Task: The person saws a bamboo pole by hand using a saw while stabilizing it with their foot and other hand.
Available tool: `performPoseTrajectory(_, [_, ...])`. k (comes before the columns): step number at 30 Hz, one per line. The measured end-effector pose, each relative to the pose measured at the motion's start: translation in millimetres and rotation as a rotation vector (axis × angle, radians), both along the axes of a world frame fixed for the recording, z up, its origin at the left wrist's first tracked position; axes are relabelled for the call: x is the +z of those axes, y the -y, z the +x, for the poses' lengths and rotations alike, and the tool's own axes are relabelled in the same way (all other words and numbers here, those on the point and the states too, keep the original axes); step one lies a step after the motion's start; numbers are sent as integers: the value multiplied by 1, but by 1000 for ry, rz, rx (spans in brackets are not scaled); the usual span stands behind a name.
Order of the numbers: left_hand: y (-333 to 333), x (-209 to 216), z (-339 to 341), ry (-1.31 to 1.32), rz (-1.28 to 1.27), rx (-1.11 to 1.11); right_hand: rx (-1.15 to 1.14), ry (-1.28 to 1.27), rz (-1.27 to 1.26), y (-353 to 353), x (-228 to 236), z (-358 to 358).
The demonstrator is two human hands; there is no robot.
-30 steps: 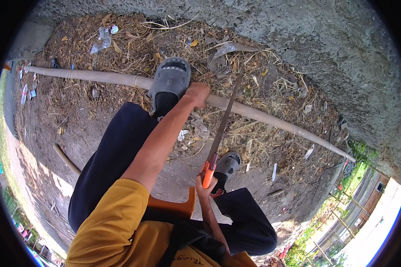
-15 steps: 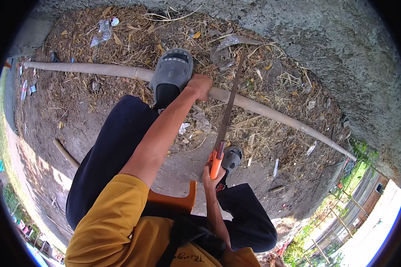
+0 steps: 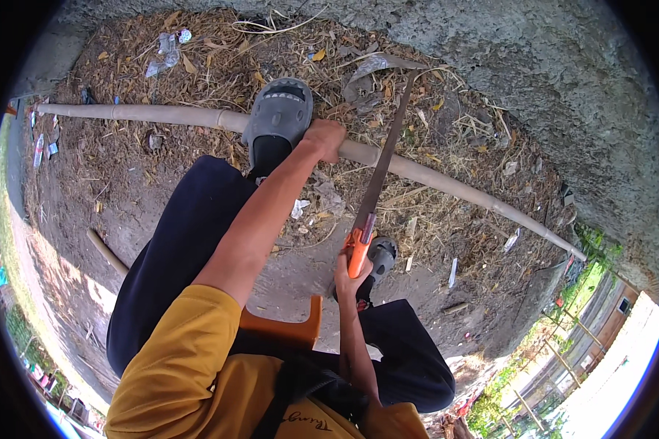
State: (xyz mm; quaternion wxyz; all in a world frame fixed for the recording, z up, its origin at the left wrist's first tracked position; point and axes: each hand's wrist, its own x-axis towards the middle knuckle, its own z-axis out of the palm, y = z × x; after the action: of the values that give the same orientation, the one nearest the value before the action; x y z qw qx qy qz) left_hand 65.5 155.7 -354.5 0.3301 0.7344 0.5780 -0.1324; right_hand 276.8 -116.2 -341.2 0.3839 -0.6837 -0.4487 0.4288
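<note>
A long bamboo pole point(image 3: 447, 183) lies slantwise across the ground. My left hand point(image 3: 325, 139) is wrapped round it, just right of my left foot, whose grey clog point(image 3: 280, 110) rests on top of the pole. In my right hand point(image 3: 350, 276) is the orange handle of a hand saw point(image 3: 385, 156). The long blade crosses the pole a little to the right of my left hand, its tip pointing at the wall. Whether the teeth have cut into the bamboo I cannot tell.
A rough concrete wall point(image 3: 534, 80) rises beyond the pole. Dry straw, leaves and plastic scraps point(image 3: 170, 53) litter the dirt. An orange plastic stool point(image 3: 289, 322) is under me. My other clog point(image 3: 382, 256) stands near the saw handle. A short stick point(image 3: 107, 251) lies at left.
My right hand has pushed the saw forward, away from me, so its tip reaches nearer the wall. My left hand and foot stay on the bamboo pole.
</note>
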Motion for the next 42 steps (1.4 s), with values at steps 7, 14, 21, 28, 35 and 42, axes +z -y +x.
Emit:
performPoseTrajectory(7, [-2,-1,0,17,-18,19,40,-21,56,27,-16,-1])
performPoseTrajectory(14, [-9,-4,-1,50,-98,15,39,-107,49,-16,-17,1])
performPoseTrajectory(21, [-9,-13,-2,38,-94,13,98,16,97,29,-19,6])
performPoseTrajectory(28, [-12,-8,0,39,-101,11,73,0,82,-14,-32,2])
performPoseTrajectory(35, [-10,-4,3,32,-103,9,124,44,131,-3,-25,5])
performPoseTrajectory(42, [-10,-1,1,38,-121,5,43,-14,120,3,-20,-7])
